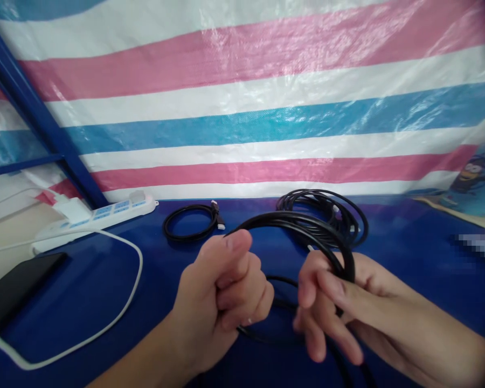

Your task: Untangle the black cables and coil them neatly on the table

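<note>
The left hand (236, 288) is curled into a fist around one side of a looped black cable (283, 217), while the right hand (335, 293) pinches the other side between thumb and fingers, its remaining fingers spread; the loop arches between and just beyond them. Past it, on the blue table (161, 275), lie a small coil (186, 237) and a larger coil (343, 215), before a striped sheet (242, 129).

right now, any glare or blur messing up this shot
Head view: glare streaks the glossy striped sheet, especially toward the upper right; head view: the right hand looks slightly blurred at its lower fingers, possibly from motion; also in the head view, a pixelated patch hides detail at the right edge.
</note>
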The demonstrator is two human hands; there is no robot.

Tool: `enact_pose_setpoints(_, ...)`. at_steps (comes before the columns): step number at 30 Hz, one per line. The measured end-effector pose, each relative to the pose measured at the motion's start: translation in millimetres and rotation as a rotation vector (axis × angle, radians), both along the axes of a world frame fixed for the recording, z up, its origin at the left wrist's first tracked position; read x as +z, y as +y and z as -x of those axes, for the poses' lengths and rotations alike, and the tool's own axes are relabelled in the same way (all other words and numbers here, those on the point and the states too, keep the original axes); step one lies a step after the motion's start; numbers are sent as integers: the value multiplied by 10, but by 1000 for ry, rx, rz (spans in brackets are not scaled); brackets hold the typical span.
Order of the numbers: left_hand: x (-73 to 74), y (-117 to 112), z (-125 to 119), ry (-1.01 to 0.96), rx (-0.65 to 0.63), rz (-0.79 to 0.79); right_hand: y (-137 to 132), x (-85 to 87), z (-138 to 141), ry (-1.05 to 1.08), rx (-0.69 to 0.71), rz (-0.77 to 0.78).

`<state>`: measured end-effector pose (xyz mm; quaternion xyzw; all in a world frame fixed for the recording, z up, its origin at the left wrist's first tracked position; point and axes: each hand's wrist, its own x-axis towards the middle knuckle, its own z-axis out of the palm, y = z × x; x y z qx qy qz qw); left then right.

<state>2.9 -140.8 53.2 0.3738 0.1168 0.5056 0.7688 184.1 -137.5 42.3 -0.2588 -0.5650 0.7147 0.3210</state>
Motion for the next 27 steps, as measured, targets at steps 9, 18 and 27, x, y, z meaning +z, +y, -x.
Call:
enact_pose_setpoints(9,-8,15,58,671,-179,-198,-31,127,-95,-407,-290,-357)
enact_pose_setpoints(18,18,6,35,208,101,-7,-100,54,91,-306,-151,-153)
enact_pose_setpoints(27,282,-17,-46,-22,208,0,-180,-33,279,-250,-141,-418)
